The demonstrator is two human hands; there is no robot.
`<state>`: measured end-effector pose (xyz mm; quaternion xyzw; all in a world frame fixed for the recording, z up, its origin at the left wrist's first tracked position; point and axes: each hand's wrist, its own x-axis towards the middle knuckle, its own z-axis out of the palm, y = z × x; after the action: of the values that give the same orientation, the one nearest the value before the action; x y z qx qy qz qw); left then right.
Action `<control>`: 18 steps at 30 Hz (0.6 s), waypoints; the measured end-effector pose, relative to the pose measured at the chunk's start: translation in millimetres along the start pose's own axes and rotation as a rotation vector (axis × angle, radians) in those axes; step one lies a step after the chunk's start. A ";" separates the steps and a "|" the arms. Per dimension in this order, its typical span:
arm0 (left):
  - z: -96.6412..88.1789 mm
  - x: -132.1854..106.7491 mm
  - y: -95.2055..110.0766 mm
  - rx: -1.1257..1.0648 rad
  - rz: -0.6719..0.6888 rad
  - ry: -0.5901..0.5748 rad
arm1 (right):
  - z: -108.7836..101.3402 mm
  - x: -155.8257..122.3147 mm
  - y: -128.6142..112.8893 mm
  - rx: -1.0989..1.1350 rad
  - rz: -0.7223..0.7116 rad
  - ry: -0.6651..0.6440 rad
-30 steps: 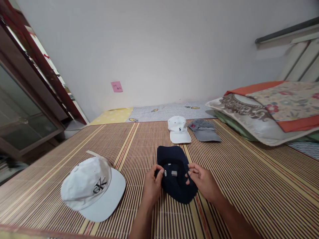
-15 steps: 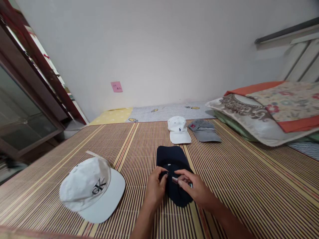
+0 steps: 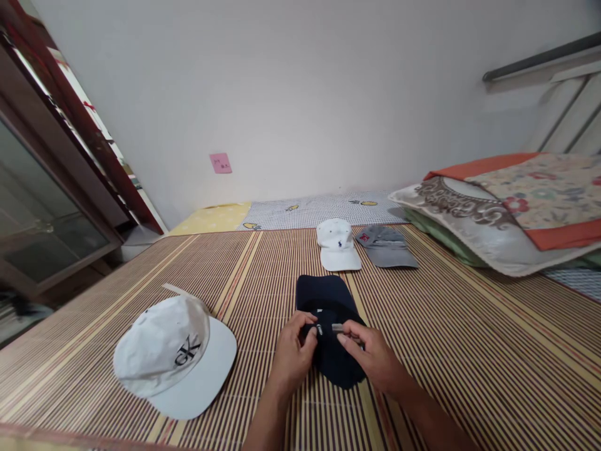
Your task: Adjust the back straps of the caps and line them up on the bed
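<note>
1. My left hand [image 3: 295,351] is closed in a pinch, thumb and fingertips gripping the left edge of the navy cap [image 3: 323,289] just beside a small metal ring [image 3: 320,329].
2. My right hand [image 3: 373,351] is closed too, its thumb and forefinger pinching a small silver clasp [image 3: 337,327] that points toward the ring. From here I see a narrow gap between the two metal pieces; I can't make out the strap under my fingers.
3. The navy cap lies on the striped mat [image 3: 267,269] in front of me, between my hands, brim pointing away and the hollow of the crown facing up. A little pale tag [image 3: 320,311] shows inside, near the brim.
4. Well off to the left, I have the lettered cap [image 3: 159,351] on the mat, right way up, brim toward the lower right. A pale strap [image 3: 174,289] sticks out behind it.
5. Beyond the navy cap sits the white cap [image 3: 334,235], brim toward me, with a small dark emblem on its front. The grey cap [image 3: 382,244] is just to its right.
6. At the far right I see a pillow [image 3: 469,219], and along the wall [image 3: 328,100] runs a checked cloth [image 3: 319,212].
</note>
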<state>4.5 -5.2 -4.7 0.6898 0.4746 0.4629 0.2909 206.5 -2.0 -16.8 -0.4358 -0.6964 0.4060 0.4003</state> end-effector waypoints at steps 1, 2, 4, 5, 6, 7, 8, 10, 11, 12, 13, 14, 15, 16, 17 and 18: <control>-1.4 0.3 -0.3 -0.011 0.001 0.016 | -0.5 -0.2 0.0 0.003 0.008 -0.007; -3.0 0.8 -1.3 -0.005 -0.001 0.045 | -1.0 -0.3 0.2 0.008 0.016 -0.015; -6.1 2.0 -5.6 0.031 0.006 0.124 | -1.6 -0.1 1.5 0.028 0.033 -0.029; -7.4 2.6 -8.8 0.047 0.018 0.155 | -2.0 0.2 2.3 0.043 0.041 -0.030; -8.3 3.1 -12.3 0.057 0.033 0.174 | -2.4 0.7 3.1 0.059 0.048 -0.029; -8.7 3.3 -16.1 0.063 0.048 0.179 | -2.9 1.3 3.7 0.074 0.055 -0.026; -8.6 3.3 -19.9 0.069 0.055 0.174 | -3.5 1.8 4.0 0.087 0.060 -0.020; -6.9 2.7 -26.7 0.083 0.034 0.176 | -5.0 2.6 4.1 0.108 0.065 -0.013; -5.5 2.2 -29.2 0.089 0.007 0.193 | -5.7 2.9 4.1 0.122 0.066 -0.007; -4.2 1.6 -31.0 0.092 -0.025 0.215 | -6.2 2.9 4.2 0.136 0.066 -0.002; -3.0 1.1 -32.0 0.090 -0.053 0.231 | -6.5 2.9 4.6 0.149 0.061 0.002; -2.0 0.7 -32.2 0.083 -0.070 0.237 | -6.5 2.8 5.5 0.157 0.052 0.006; -1.2 0.4 -31.9 0.076 -0.070 0.230 | -6.1 2.5 6.7 0.161 0.043 0.011; -0.6 0.2 -31.4 0.070 -0.057 0.212 | -5.6 2.2 8.1 0.156 0.034 0.016; -0.1 0.1 -30.9 0.060 -0.040 0.193 | -4.7 1.9 9.6 0.147 0.028 0.016; 0.5 0.0 -30.8 0.045 -0.030 0.180 | -3.8 1.6 11.0 0.137 0.027 0.013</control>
<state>-6.9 6.6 -30.8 0.6448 0.5193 0.5077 0.2382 212.6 3.5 -25.2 -0.4194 -0.6584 0.4552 0.4283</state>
